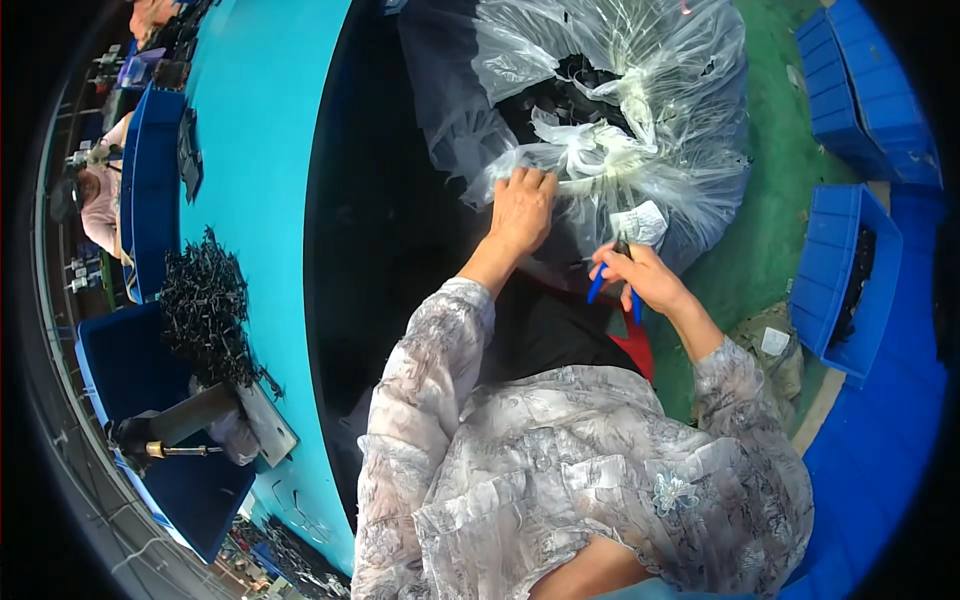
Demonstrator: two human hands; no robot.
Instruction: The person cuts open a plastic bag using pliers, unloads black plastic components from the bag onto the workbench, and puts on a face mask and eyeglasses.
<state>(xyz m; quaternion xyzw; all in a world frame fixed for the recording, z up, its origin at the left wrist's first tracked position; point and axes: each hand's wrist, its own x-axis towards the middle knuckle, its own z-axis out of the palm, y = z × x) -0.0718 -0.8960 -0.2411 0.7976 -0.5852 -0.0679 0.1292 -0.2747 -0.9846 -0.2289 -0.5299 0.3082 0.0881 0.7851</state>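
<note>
A large clear plastic bag (690, 110) stands in front of me, its crumpled mouth gathered in folds. Through the opening I see a mass of small black parts (570, 95). My left hand (522, 212) is closed on the near left edge of the bag's film, fingers curled over it. In my right hand (645, 278) is a pair of blue-handled pliers (597, 284), handles pointing down toward me; their jaws are mostly hidden. Just beyond that hand, a white label (642, 223) lies against the bag's near side.
On the left runs a turquoise table (250, 120) bearing a heap of black parts (208, 305) and blue bins (150, 190). Blue crates (840, 270) stand on the green floor at right. Another person (100, 205) sits at the far left.
</note>
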